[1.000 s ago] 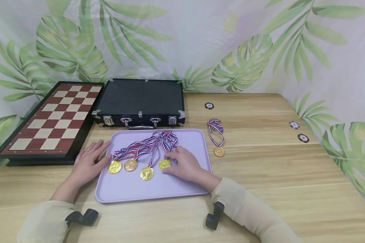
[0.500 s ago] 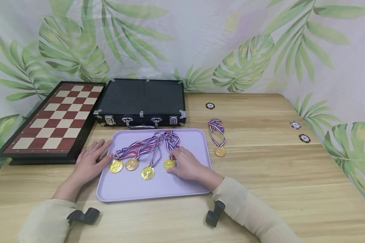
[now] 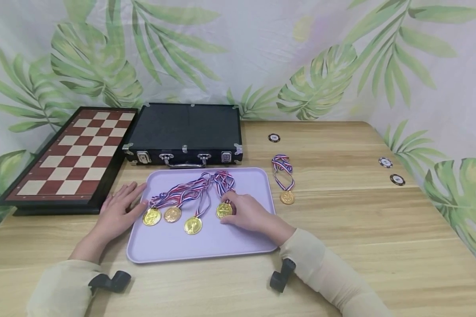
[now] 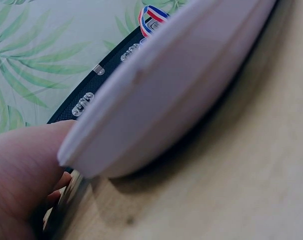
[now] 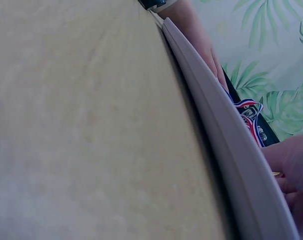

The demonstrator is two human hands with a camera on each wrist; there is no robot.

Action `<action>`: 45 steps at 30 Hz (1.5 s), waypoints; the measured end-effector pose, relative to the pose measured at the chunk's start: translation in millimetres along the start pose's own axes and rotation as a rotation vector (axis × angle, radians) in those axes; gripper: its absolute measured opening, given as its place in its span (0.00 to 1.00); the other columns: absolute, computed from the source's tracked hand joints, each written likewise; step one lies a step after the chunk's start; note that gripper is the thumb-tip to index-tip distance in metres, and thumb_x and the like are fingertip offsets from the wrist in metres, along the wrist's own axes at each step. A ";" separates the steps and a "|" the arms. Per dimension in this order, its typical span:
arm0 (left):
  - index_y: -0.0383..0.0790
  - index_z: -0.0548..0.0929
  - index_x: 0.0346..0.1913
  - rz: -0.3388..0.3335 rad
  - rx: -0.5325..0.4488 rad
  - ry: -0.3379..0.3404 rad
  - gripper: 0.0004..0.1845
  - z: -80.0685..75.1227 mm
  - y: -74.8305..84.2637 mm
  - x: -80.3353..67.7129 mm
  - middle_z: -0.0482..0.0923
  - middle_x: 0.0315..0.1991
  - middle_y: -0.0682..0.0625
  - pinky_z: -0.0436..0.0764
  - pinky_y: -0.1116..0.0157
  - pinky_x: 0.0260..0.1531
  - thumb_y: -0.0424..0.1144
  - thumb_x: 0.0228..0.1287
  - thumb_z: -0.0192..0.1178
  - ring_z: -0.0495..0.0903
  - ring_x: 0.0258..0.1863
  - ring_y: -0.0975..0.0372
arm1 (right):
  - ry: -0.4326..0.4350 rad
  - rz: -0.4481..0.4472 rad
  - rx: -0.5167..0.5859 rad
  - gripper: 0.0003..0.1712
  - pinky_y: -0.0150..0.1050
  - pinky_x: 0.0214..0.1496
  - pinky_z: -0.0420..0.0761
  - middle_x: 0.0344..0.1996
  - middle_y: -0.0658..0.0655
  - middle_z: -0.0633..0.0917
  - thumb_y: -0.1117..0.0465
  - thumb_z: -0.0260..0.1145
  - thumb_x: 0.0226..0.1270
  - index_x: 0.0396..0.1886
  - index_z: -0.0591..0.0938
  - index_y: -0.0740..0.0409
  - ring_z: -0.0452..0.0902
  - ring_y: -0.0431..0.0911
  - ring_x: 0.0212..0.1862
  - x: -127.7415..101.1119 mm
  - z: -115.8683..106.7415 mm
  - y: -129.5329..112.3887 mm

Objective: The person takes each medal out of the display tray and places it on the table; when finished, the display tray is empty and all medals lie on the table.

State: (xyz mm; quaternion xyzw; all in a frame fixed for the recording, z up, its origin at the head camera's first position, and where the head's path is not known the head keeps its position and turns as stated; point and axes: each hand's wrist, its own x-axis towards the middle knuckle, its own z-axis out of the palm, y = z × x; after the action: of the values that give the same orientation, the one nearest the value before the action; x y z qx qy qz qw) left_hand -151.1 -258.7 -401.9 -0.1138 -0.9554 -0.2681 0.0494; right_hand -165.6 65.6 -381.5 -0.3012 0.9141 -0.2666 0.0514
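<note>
On a lilac tray (image 3: 162,246) lie several medals with red, white and blue ribbons (image 3: 186,191) bunched behind them. My right hand (image 3: 247,213) pinches the rightmost gold medal (image 3: 224,210) at its right side, thumb near its lower edge and fingers by its ribbon. To its left are another gold medal (image 3: 192,225), a copper-toned medal (image 3: 172,214) and a gold medal (image 3: 152,216) nearest the left rim. My left hand (image 3: 117,215) rests at the tray's left edge, its thumb on the rim and its fingers stretched out beside it. In the left wrist view the thumb (image 4: 36,155) meets the tray's corner.
Behind the tray stands a black case (image 3: 186,127) with metal latches. A chessboard box (image 3: 75,154) lies at the left. Right of the tray is a copper-toned medal (image 3: 287,197) with its ribbon. Poker chips (image 3: 274,138) lie toward the back and the right edge.
My right hand has slid the rightmost gold medal a little to the right and now has it between thumb and fingers. My left hand stays at the tray's edge.
</note>
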 end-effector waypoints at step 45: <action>0.41 0.60 0.63 0.019 -0.004 0.002 0.29 1.5 -0.3 0.8 0.52 0.61 0.32 0.33 0.43 0.54 0.49 0.62 0.47 0.43 0.62 0.43 | 0.422 0.026 1.019 0.20 0.29 0.26 0.75 0.23 0.56 0.77 0.79 0.55 0.54 0.47 0.75 0.63 0.74 0.42 0.22 -104.6 -193.8 68.5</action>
State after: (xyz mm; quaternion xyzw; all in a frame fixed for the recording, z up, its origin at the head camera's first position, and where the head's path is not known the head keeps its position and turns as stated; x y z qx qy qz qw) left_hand -152.1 -258.0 -403.2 -0.1224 -0.9537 -0.2696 0.0529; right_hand -165.7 260.9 -258.8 -0.1667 0.6634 -0.7294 0.0097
